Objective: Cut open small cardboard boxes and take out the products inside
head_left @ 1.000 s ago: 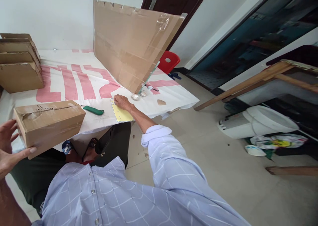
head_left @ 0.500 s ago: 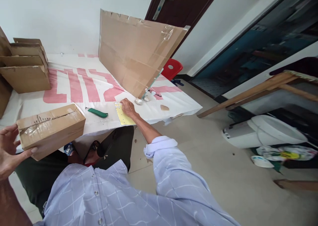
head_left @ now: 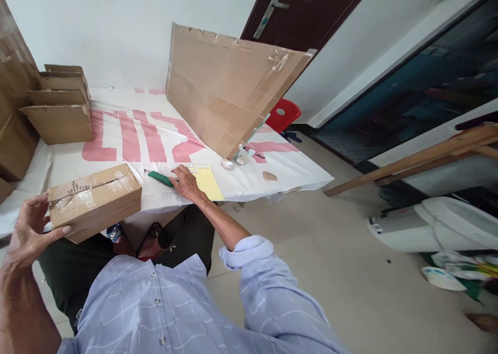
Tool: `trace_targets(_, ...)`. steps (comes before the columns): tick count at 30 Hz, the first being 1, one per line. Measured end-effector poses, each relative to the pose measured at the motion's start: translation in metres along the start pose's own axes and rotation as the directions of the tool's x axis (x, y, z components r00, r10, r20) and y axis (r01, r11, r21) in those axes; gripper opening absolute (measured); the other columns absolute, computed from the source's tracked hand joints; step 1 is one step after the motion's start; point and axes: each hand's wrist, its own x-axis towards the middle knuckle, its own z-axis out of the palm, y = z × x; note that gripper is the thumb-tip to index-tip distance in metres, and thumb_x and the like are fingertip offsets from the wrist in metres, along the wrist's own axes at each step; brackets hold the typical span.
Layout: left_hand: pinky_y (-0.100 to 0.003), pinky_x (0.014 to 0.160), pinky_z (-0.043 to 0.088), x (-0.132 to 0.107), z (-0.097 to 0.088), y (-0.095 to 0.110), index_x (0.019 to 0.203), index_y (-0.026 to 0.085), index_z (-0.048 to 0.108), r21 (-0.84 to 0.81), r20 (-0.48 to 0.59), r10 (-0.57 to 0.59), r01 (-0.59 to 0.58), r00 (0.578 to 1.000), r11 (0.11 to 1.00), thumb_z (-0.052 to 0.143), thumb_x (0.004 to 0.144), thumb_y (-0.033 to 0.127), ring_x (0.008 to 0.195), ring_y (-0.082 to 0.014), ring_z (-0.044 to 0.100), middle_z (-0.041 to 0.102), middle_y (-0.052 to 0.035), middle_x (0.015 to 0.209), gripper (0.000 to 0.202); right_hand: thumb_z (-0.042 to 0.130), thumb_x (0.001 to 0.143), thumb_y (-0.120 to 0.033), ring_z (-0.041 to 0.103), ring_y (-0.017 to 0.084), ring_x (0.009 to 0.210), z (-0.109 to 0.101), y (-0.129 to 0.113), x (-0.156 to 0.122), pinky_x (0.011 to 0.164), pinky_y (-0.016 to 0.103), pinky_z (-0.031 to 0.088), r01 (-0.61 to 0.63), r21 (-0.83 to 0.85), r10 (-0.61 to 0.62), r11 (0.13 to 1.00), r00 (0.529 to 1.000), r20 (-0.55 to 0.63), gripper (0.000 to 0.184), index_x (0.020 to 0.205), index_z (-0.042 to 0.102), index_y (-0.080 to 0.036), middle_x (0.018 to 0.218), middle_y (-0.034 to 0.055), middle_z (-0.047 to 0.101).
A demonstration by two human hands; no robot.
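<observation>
My left hand (head_left: 29,229) grips the near end of a taped cardboard box (head_left: 95,199), holding it at the table's front edge. My right hand (head_left: 185,180) lies on the white table cover (head_left: 155,152), fingers reaching onto the handle end of a green utility knife (head_left: 160,178). A yellow sticker sheet (head_left: 208,180) lies just right of that hand. Whether the fingers have closed on the knife is unclear.
A big taped cardboard sheet (head_left: 229,95) leans upright on the table, with two small round objects (head_left: 232,162) at its foot. Open cartons (head_left: 62,105) are stacked at the back left. A red stool (head_left: 286,115) and a dark door stand beyond.
My right hand left the yellow sheet and moved left to the green knife. The left hand keeps hold of the box. The view has swung to the right.
</observation>
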Motion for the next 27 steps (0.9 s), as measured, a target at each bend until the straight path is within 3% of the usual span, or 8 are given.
trace_targets(6,-0.057,0.117,0.059,-0.001,-0.001,0.005,0.121,0.028,0.051,0.034,0.047,-0.056,0.054,0.997,0.998,0.109,0.056,0.058,0.160,-0.0428,0.050,0.058,-0.0186,0.165,0.091,0.057,0.109,-0.029,0.063,0.032,0.122,0.020,-0.005,-0.007,0.106,0.044,0.053,-0.036,-0.013,0.036,0.999,0.999,0.014,0.027,0.127,0.074,-0.019,0.126,0.0169,0.070)
trace_targets(11,-0.056,0.116,0.059,0.002,0.002,0.000,0.118,0.027,0.055,0.004,0.090,-0.046,0.046,0.995,0.999,0.107,0.059,0.056,0.156,-0.0420,0.055,0.058,-0.0175,0.168,0.083,0.053,0.109,-0.029,0.063,0.032,0.123,0.023,0.000,-0.013,0.108,0.046,0.053,-0.012,0.006,0.012,1.000,1.000,0.017,0.031,0.129,0.074,-0.018,0.125,0.0168,0.071)
trace_targets(15,-0.057,0.117,0.058,0.003,0.001,-0.005,0.122,0.028,0.061,-0.018,0.071,-0.061,0.063,0.996,0.998,0.106,0.057,0.053,0.157,-0.0435,0.053,0.058,-0.0166,0.168,0.083,0.060,0.107,-0.035,0.063,0.033,0.117,0.022,0.000,-0.016,0.104,0.047,0.055,0.042,0.015,-0.043,0.999,0.999,0.028,0.033,0.130,0.074,-0.018,0.124,0.0167,0.071)
trace_targets(19,-0.059,0.117,0.057,0.004,0.001,-0.006,0.128,0.028,0.065,-0.025,0.053,-0.068,0.070,0.996,0.997,0.108,0.053,0.051,0.156,-0.0448,0.054,0.062,-0.0160,0.165,0.090,0.061,0.104,-0.032,0.064,0.034,0.118,0.015,-0.008,-0.020,0.105,0.050,0.056,0.051,0.064,-0.045,0.997,0.994,-0.104,0.033,0.131,0.074,-0.016,0.126,0.0189,0.071)
trace_targets(23,-0.056,0.115,0.059,0.007,0.004,-0.005,0.129,0.026,0.066,-0.052,0.029,-0.037,0.039,0.999,0.998,0.111,0.048,0.048,0.149,-0.0421,0.061,0.069,-0.0148,0.155,0.095,0.051,0.110,-0.031,0.067,0.030,0.112,0.002,-0.020,-0.048,0.103,0.045,0.057,0.157,0.197,-0.101,0.968,0.958,-0.270,0.029,0.120,0.077,-0.021,0.116,0.0153,0.073)
trace_targets(25,-0.054,0.112,0.061,0.010,0.007,-0.008,0.128,0.024,0.066,-0.074,0.023,0.017,-0.015,1.000,0.997,0.112,0.048,0.046,0.143,-0.0390,0.066,0.073,-0.0144,0.150,0.095,0.049,0.112,-0.033,0.069,0.026,0.103,-0.003,-0.024,-0.071,0.097,0.039,0.057,0.210,0.285,-0.148,0.935,0.963,-0.223,0.031,0.109,0.078,-0.023,0.108,0.0121,0.074)
trace_targets(27,-0.052,0.112,0.061,0.013,0.010,-0.013,0.127,0.023,0.067,-0.100,0.020,0.091,-0.088,0.996,0.991,0.112,0.048,0.044,0.137,-0.0349,0.069,0.075,-0.0129,0.144,0.094,0.050,0.112,-0.034,0.069,0.022,0.092,-0.003,-0.027,-0.096,0.089,0.035,0.056,0.203,0.387,-0.185,0.900,0.979,-0.083,0.033,0.100,0.077,-0.022,0.099,0.0088,0.075)
